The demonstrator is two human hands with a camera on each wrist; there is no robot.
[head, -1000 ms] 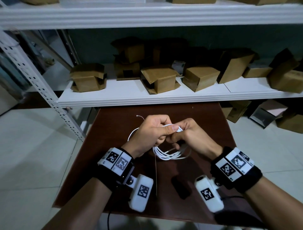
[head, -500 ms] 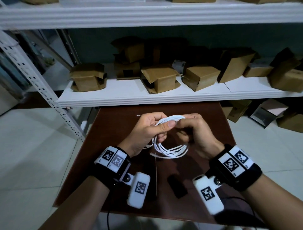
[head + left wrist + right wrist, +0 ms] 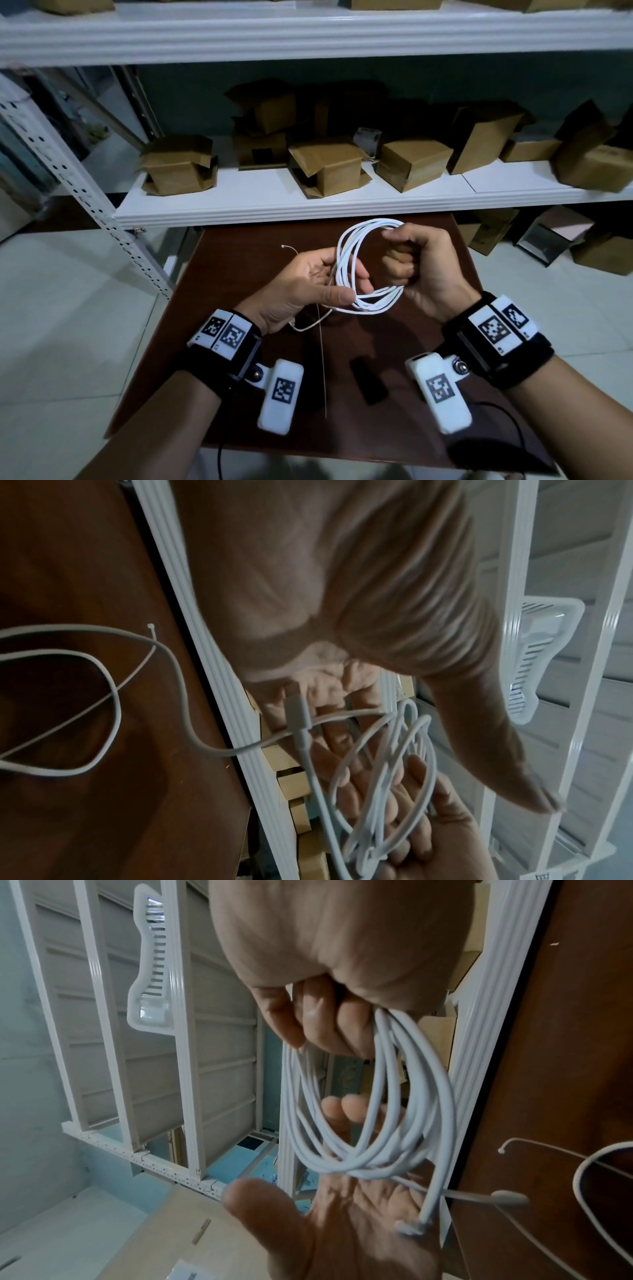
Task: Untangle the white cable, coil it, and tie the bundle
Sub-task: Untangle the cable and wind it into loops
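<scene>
At the centre of the head view the white cable [image 3: 356, 270] hangs as a coil of several loops between the two hands, above the brown table [image 3: 239, 246]; the loop stands roughly on edge, its long axis running from upper right to lower left of the frame; the right hand [image 3: 416, 263] is curled into a fist round the top arc, gripping the strands there; the left hand [image 3: 308, 287] lies spread and palm-up just beside the lower arc, its straight fingers passing behind the loops and its thumb touching the bottom strands; a loose tail with a connector [image 3: 298, 710] trails off past the left palm toward the lower left, so the left hand looks nearer to it; a thin white tie [image 3: 291, 249] lies on the table at upper left of the coil, probably the binding for the bundle.
</scene>
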